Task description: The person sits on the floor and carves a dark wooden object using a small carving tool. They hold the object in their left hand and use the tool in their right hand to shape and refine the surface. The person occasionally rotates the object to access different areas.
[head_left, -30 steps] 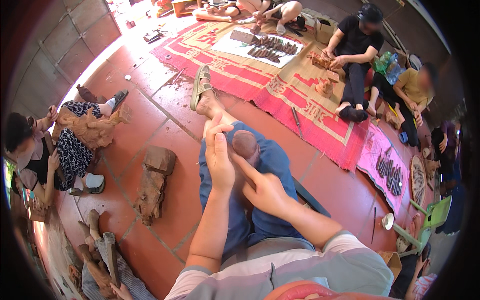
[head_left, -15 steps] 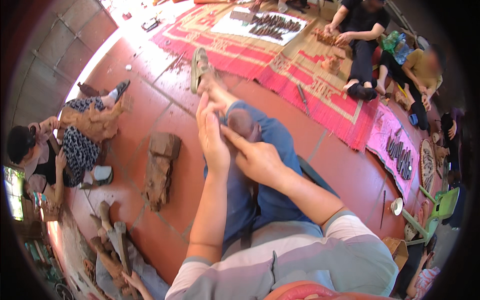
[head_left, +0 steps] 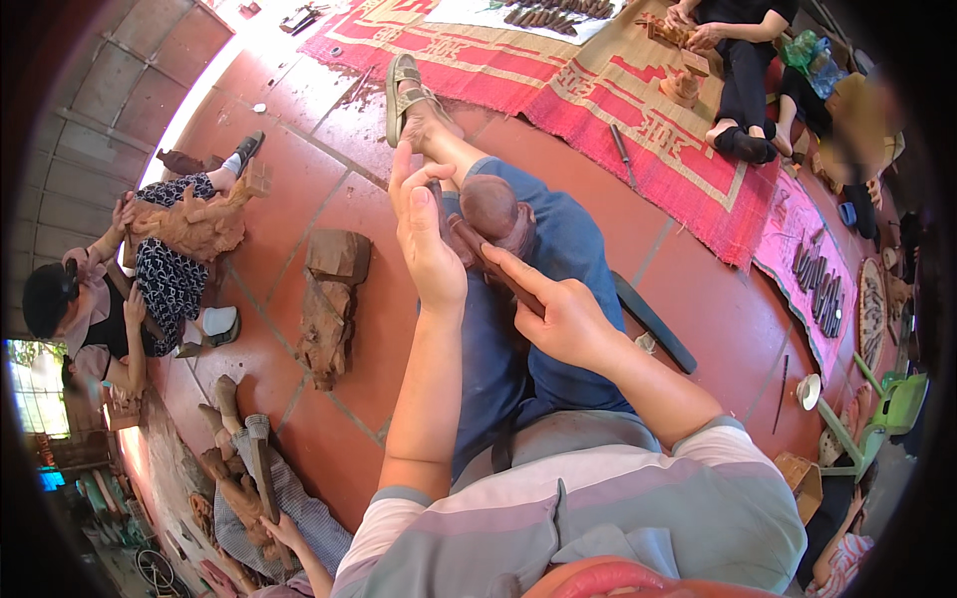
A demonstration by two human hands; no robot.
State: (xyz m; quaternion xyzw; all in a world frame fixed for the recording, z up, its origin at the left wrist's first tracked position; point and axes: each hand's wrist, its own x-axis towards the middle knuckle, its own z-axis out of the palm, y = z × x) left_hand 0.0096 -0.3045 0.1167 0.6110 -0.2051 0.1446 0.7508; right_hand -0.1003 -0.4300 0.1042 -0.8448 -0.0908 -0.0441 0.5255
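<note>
A carved wooden figure with a smooth round head [head_left: 488, 206] rests between my blue-trousered thighs. My left hand [head_left: 431, 234] is upright at its left side, fingers mostly stretched and slightly bent; its hidden side may touch the wood. From the right, my right hand [head_left: 560, 314] closes round a slim brown carving tool [head_left: 517, 286], index finger laid along it toward the figure. The tool's working end is hard to make out near the carving.
A rough wood block [head_left: 334, 304] lies on red tiles to my left. Beside my right leg is a dark flat bar [head_left: 653, 324]. A red patterned mat [head_left: 618, 169] and a pink cloth with several tools [head_left: 819, 289] lie beyond. People with carvings sit around.
The view has shifted, revealing more of the dark bar on the right. My right hand has moved slightly away from my left, and the brown tool now shows under its index finger.
</note>
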